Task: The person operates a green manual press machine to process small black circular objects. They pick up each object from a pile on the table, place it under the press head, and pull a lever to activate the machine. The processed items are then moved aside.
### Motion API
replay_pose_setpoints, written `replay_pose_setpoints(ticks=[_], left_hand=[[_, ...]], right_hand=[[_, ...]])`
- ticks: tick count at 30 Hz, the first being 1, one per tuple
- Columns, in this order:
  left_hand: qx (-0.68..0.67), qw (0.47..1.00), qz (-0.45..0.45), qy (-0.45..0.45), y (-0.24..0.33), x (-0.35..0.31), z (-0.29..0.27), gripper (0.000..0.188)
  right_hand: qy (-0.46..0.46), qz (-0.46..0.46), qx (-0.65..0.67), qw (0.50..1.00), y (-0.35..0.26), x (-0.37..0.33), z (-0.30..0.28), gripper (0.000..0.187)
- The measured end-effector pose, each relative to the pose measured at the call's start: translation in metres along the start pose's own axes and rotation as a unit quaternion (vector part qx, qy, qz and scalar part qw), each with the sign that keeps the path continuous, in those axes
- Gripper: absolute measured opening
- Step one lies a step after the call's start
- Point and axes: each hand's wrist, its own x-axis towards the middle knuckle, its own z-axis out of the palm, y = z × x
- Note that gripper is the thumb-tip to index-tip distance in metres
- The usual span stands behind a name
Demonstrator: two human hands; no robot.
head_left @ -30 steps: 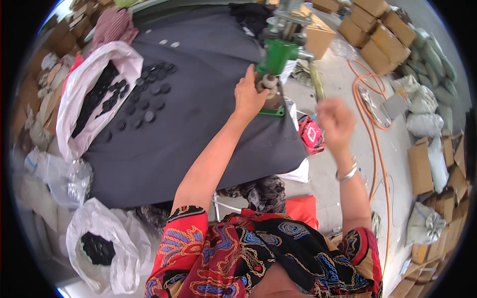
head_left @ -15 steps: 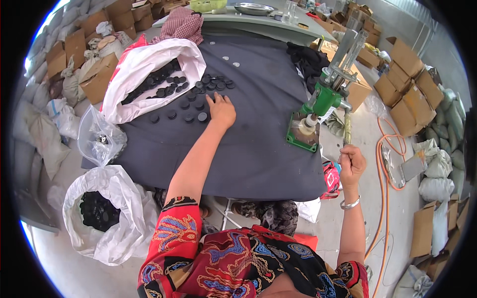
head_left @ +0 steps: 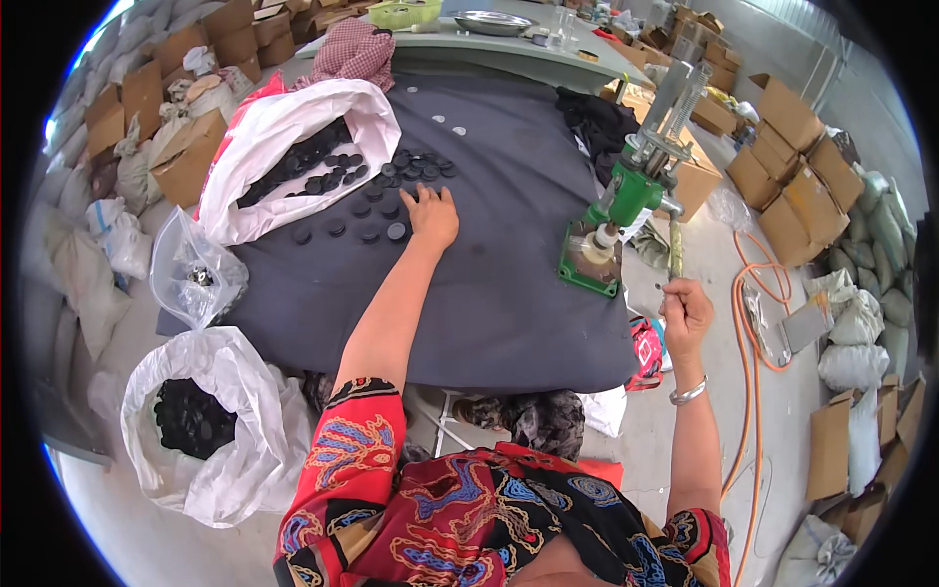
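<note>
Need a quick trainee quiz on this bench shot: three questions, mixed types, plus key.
1. Nearest the left hand:
A) the clear plastic bag
B) loose black discs
C) the silver dish
2. True or false: the silver bangle is on the left wrist.
3. Which hand is at the lower end of the lever on the green press?

Key:
1. B
2. False; the bangle is on the right wrist.
3. The right hand.
</note>
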Motion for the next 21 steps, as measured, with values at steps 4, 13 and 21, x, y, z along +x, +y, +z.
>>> replay_pose_setpoints(ticks=[4, 13, 21], left_hand=[[0.04, 0.997, 0.066, -0.02, 0.001, -0.007, -0.001, 0.036], [-0.122, 0.992, 0.002, -0.01, 0.026, -0.012, -0.007, 0.027], [-0.174, 0.983, -0.055, 0.005, 0.021, -0.004, 0.001, 0.03]], right_hand=[[-0.002, 0.006, 0.004, 1.0, 0.004, 0.0, -0.001, 0.009], [-0.005, 0.084, 0.021, 0.996, -0.014, 0.018, -0.011, 0.007], [-0.061, 0.187, 0.139, 0.97, -0.048, 0.134, -0.039, 0.014]])
